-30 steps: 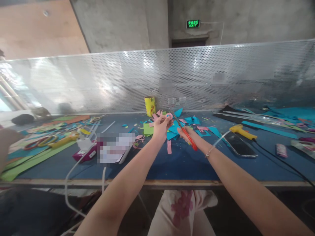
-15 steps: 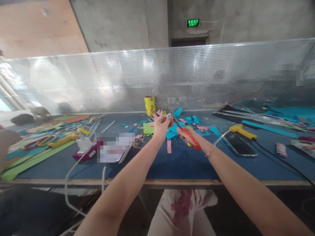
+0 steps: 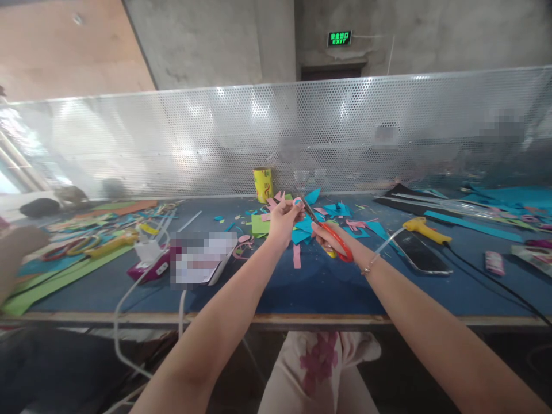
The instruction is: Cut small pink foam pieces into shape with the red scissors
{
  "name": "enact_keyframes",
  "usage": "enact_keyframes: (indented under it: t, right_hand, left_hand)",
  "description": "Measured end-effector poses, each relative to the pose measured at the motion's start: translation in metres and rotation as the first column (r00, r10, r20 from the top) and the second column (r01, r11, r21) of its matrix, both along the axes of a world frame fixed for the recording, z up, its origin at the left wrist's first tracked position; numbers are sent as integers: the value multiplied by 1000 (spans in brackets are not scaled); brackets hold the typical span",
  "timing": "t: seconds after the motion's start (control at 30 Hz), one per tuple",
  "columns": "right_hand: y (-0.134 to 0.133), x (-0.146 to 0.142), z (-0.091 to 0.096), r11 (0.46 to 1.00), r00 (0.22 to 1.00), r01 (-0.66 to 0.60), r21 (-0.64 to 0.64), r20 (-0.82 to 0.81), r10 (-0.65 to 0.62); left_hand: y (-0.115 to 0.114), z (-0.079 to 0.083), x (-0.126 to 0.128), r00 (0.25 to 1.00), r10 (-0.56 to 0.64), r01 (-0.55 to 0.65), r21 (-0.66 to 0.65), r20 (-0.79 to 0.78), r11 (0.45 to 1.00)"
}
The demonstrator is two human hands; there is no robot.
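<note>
My left hand (image 3: 284,220) pinches a small piece of pink paper (image 3: 296,201) between thumb and fingers, above the pile of scraps. My right hand (image 3: 326,237) grips a pair of scissors (image 3: 342,246) by the orange-red handles. The scissors' blades point up and left, right beside the pink piece; whether they touch it I cannot make out. Below and around both hands lie blue paper scraps (image 3: 301,236), a green paper piece (image 3: 259,226) and a pink strip (image 3: 297,256).
A yellow can (image 3: 263,185) stands against the perforated metal screen (image 3: 194,144). To the right are a yellow glue gun (image 3: 426,230) and a dark phone (image 3: 420,253). At left sit a purple power strip (image 3: 149,268), white cables and a person's arm (image 3: 26,253).
Both hands stay almost in place, with the pink piece and the scissors still held. The view has shifted very slightly.
</note>
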State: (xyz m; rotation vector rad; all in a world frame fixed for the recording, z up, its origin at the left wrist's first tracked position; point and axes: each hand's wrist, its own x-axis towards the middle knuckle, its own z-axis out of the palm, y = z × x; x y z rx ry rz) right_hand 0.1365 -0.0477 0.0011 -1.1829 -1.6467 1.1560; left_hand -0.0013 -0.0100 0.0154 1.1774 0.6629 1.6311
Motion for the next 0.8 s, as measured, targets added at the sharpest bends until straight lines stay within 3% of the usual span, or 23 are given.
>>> enact_keyframes:
  t: [0.37, 0.8]
  right_hand:
    - [-6, -6, 10, 998, 999, 50, -40, 4, -50]
    - [2, 0, -4, 1000, 999, -6, 26, 33, 5]
  left_hand:
    - [0, 0, 1, 1000, 8, -8, 16, 18, 1000]
    - [-1, 0, 0, 991, -56, 61, -37, 120, 997]
